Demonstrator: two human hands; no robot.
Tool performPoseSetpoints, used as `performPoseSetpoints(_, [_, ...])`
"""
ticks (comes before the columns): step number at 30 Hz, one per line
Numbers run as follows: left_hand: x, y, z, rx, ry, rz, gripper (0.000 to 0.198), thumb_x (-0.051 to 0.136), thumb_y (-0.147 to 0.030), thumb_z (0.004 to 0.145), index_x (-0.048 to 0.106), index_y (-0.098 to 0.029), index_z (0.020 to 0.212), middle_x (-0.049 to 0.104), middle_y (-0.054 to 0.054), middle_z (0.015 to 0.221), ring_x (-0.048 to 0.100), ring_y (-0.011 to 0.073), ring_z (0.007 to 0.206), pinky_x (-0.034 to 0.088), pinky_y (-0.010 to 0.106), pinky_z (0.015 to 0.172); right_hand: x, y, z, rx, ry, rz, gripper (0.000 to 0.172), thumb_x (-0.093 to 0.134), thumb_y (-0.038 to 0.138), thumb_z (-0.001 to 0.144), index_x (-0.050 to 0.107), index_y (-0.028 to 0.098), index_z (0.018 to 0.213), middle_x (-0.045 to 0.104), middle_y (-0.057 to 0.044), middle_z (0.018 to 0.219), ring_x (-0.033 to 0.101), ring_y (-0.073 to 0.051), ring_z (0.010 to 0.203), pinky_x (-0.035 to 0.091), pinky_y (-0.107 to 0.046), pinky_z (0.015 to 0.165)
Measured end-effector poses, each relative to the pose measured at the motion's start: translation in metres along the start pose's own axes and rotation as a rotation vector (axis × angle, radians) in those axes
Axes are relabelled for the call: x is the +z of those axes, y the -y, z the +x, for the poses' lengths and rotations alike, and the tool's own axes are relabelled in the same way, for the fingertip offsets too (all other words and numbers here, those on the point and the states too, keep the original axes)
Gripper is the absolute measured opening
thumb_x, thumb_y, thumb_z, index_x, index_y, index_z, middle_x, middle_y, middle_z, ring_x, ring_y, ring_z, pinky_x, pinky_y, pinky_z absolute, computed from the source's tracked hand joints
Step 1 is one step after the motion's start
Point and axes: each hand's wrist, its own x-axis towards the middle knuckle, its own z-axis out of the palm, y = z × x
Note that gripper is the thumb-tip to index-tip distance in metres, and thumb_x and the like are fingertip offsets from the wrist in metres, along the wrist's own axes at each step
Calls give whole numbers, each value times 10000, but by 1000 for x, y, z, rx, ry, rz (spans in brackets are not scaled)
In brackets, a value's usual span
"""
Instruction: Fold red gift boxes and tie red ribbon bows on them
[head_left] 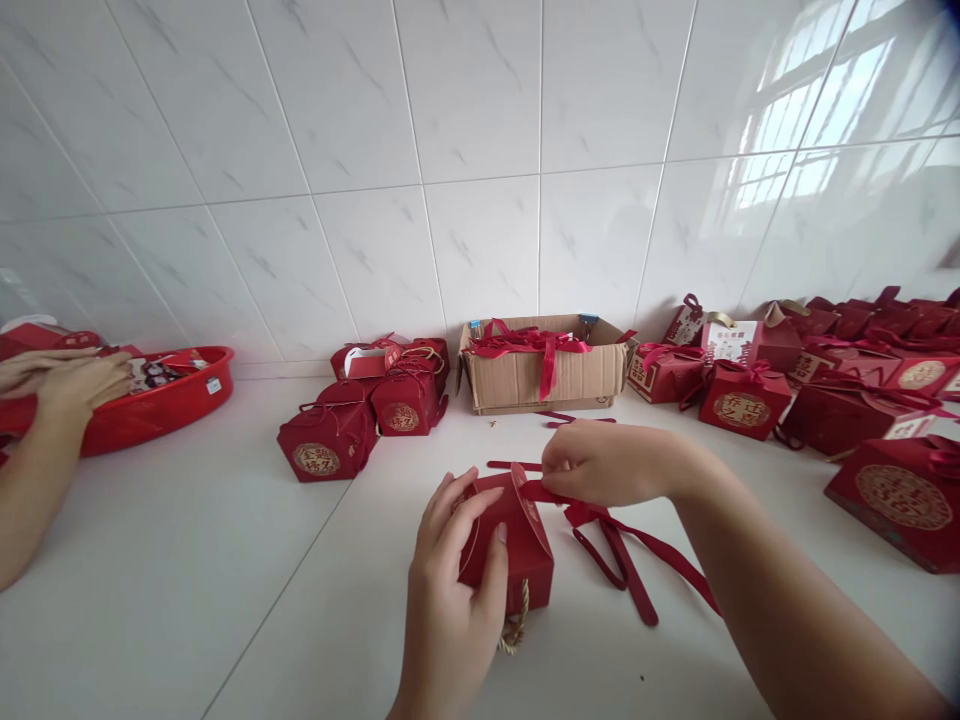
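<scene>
A red gift box [517, 570] with curved top flaps stands on the white counter in front of me. My left hand [457, 560] grips it from the left, fingers over the top and thumb on the near side. At the box's right upper edge, my right hand [600, 465] is closed on a red ribbon [551, 492], which runs up to the flap. A gold cord [517, 635] hangs from the front of the box. Beneath my right wrist lie loose red straps [630, 575] and a longer ribbon tail [675, 560].
A cardboard carton [540, 385] heaped with red ribbons sits against the tiled wall. Finished-looking red boxes [330, 440] stand to its left, and many more [742, 400] fill the right side. Far left, another person's hands [82, 380] reach over a red basin [157, 405].
</scene>
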Motion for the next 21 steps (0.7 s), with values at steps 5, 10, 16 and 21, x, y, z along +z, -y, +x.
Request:
performPoseSetpoints(5, [1,-1,1,16,-12,16,277,534,-235,853,605,-302,1112,563,33,1283,477,253,1249,466,469,988,1,2,0,-58,-27,49,267,427,238,778,302,188,548,301,41,529,263,-89,485,232,-255,451])
performPoseSetpoints(10, [3,0,1,50,-93,25,280,567,-229,839,610,-287,1110,598,45,1238,527,251,1197,496,446,954,4,5,3,-62,-23,52,270,427,224,772,281,188,548,303,44,515,256,-87,480,221,-248,444])
performPoseSetpoints(16, [8,-1,0,107,-207,52,159,603,-193,817,671,-261,943,624,50,1185,579,249,1127,518,420,914,10,7,7,-85,6,45,246,405,237,789,327,189,561,355,44,507,280,-86,459,220,-249,435])
performPoseSetpoints(21, [10,-4,0,97,-237,49,104,599,-174,817,660,-228,881,632,61,1167,590,241,1107,516,405,916,12,12,7,-134,-40,-46,247,392,241,806,379,185,566,426,31,532,333,-92,479,247,-246,454])
